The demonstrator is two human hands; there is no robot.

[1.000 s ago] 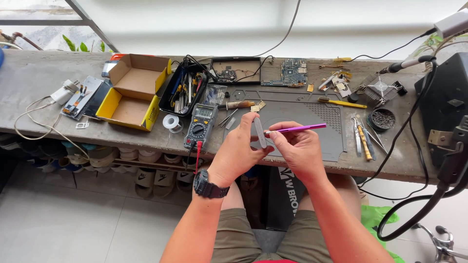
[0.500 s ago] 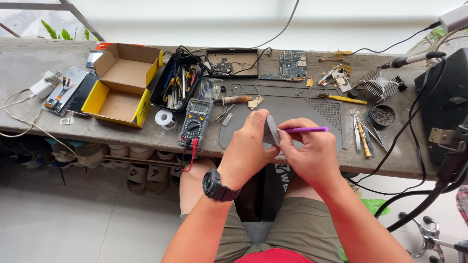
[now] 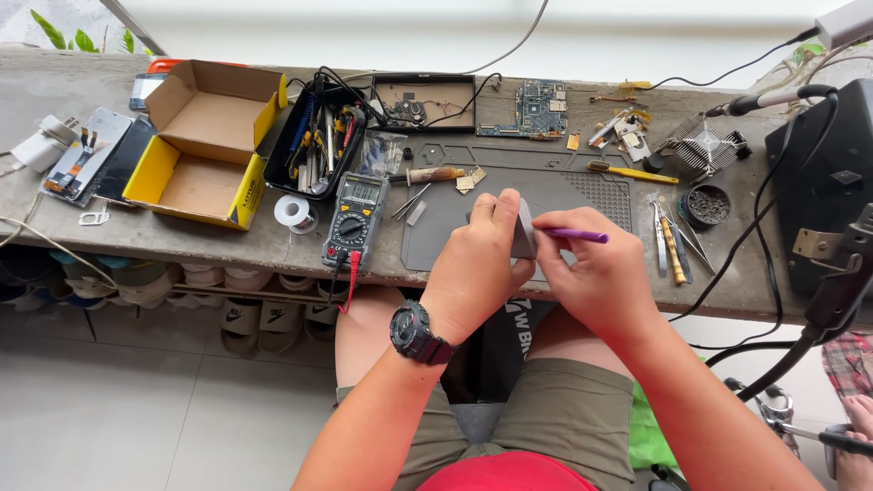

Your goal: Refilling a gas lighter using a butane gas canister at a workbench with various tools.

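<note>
Along the grey workbench [image 3: 227, 238] we sit at its near edge, over the grey mat [image 3: 582, 195]. Our left hand [image 3: 477, 264] grips a thin grey slab [image 3: 523, 232] upright; our right hand [image 3: 605, 273] pinches a purple tool [image 3: 577, 235] against it.

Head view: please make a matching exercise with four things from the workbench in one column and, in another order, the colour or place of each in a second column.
Things:
1. thin tool
2. cardboard box
3. multimeter
4. circuit board

Descriptions:
A. open, yellow outside, on the left part of the bench
B. purple, held in the right hand
C. at the far edge of the bench, beyond the grey mat
D. lying just left of the grey mat, with a red lead hanging off the bench edge

Pairs: 1-B, 2-A, 3-D, 4-C
</note>
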